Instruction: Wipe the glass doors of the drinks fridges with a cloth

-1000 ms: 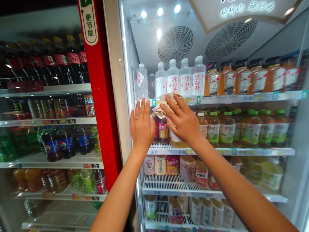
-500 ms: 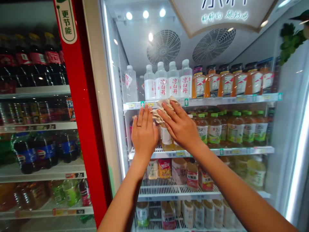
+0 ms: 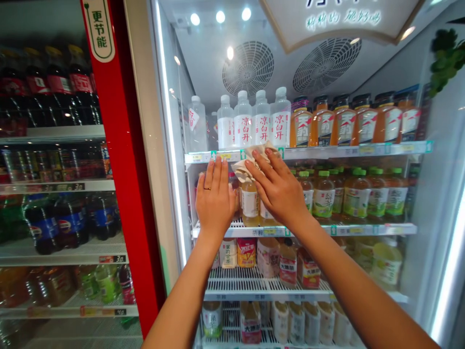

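Before the lit cooler [image 3: 283, 68], two hands stand slightly apart: the right hand [image 3: 281, 190] spread flat over a cream cloth [image 3: 240, 171], the left hand [image 3: 215, 206] open, fingers together, just beside the cloth's edge. Above them, clear bottles [image 3: 243, 121] read 凉白开; green-capped bottles [image 3: 358, 194] to the right seem to read 绿茶, though blurred. Below, a yellow-and-red pack [image 3: 246, 253] reads 冰红茶. Left of the cooler, the sign [image 3: 100, 31] on a red post [image 3: 123, 169] reads 更节能.

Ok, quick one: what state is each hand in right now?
Left hand: open, held flat, nothing visible in it; palm hidden.
Right hand: open, not closed, fingers laid over a pale cloth.
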A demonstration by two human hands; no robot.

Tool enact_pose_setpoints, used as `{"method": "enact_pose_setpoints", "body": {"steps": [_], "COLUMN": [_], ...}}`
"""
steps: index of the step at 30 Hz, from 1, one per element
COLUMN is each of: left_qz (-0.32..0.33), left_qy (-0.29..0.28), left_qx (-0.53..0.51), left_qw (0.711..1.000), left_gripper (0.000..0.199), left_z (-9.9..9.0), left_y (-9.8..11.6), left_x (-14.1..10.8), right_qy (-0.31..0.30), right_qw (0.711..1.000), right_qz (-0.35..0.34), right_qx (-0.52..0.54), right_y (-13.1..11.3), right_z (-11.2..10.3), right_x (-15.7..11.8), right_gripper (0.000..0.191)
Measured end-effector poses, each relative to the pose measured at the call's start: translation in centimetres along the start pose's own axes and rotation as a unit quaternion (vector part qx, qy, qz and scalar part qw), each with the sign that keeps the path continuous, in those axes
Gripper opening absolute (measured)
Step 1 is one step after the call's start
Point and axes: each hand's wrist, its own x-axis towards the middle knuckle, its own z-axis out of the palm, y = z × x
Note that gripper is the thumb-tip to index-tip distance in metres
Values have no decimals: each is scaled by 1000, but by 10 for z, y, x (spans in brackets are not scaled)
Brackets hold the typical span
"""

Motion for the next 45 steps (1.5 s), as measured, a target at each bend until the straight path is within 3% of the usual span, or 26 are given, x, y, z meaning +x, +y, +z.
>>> {"method": "enact_pose_setpoints", "body": {"steps": [6,12,15,18,23,26,30,33,40,45], "left_qz": [4,48,69,72,72,47,39,43,44,49], "left_qy": [10,40,47,34,3,1,-3,-14,-6,1], "left_qx": [13,54,50,35,26,25,39,46,68,63], "left_qw": [1000,997,995,996,997,999,998,998,997,997], "left_gripper": [84,85,85,85,86,86,88,90,87,87], "left_z": [2,-6,-10,-8,7,17,24,24,25,27], "left_y": [-1,3,16,36,64,72,73,72,73,71], "left_x": [-1,-5,-11,-20,-27,-28,-30,-31,-33,-34], "right_qy": [58,28,-9,-6,42,29,-2,-5,17,-7], "right_qw": [997,999,1000,1000,998,999,1000,1000,1000,1000], "right_qz": [27,25,6,11,23,9,-20,-4,24,-11], "right_qx": [-39,-11,-6,-17,-28,-23,-13,-13,-4,2], "right_y": [28,19,20,33,48,46,51,62,64,66], "right_z": [-6,-2,-7,-15,-16,-15,-21,-27,-24,-28], "right_x": [-1,4,-12,-21,-3,2,-15,-24,-2,-14], "right_gripper": [87,89,91,89,85,85,89,88,83,87]}}
